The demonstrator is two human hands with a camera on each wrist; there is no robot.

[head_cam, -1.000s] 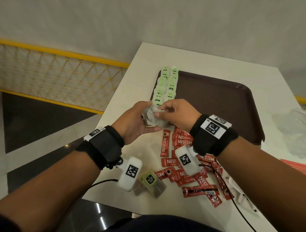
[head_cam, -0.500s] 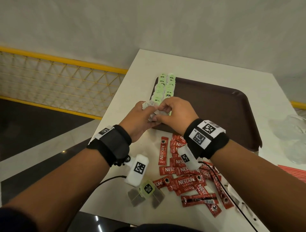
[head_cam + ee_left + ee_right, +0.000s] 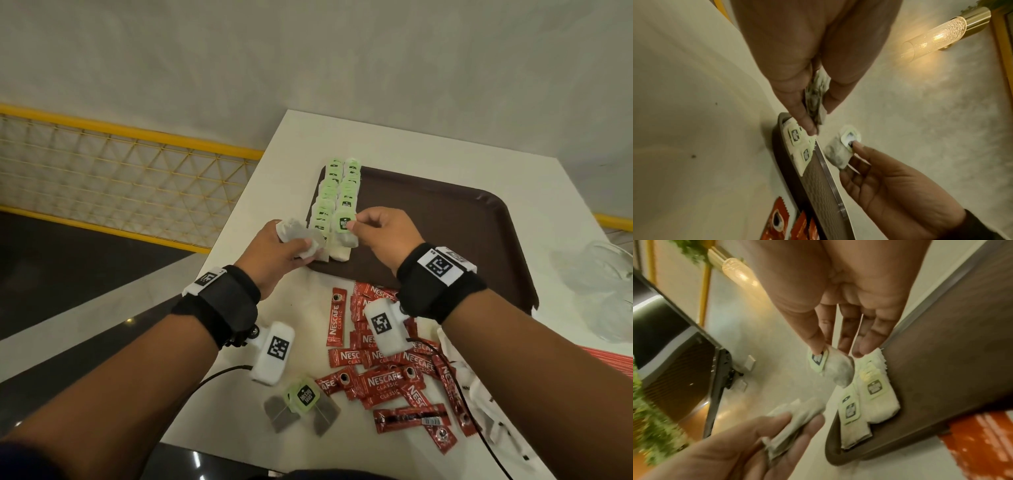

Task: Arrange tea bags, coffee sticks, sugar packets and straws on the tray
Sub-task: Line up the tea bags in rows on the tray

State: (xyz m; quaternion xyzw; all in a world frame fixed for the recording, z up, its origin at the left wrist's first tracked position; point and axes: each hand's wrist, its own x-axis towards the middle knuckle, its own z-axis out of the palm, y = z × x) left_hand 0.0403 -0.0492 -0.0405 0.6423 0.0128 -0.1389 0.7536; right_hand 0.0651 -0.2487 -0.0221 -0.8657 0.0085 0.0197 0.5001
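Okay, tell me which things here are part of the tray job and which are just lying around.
Part of the job:
- brown plastic tray
- green-tagged tea bags in two rows
- loose tea bags on the table
- red Nescafe coffee sticks
- bunch of tea bags in left hand
- single tea bag in right hand

Lying about:
- clear crumpled plastic bag
- black cable

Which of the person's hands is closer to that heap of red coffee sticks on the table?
The right hand. It hovers over the tray's near edge, directly beyond the red coffee sticks, pinching a tea bag. The left hand sits farther left, off the tray corner.
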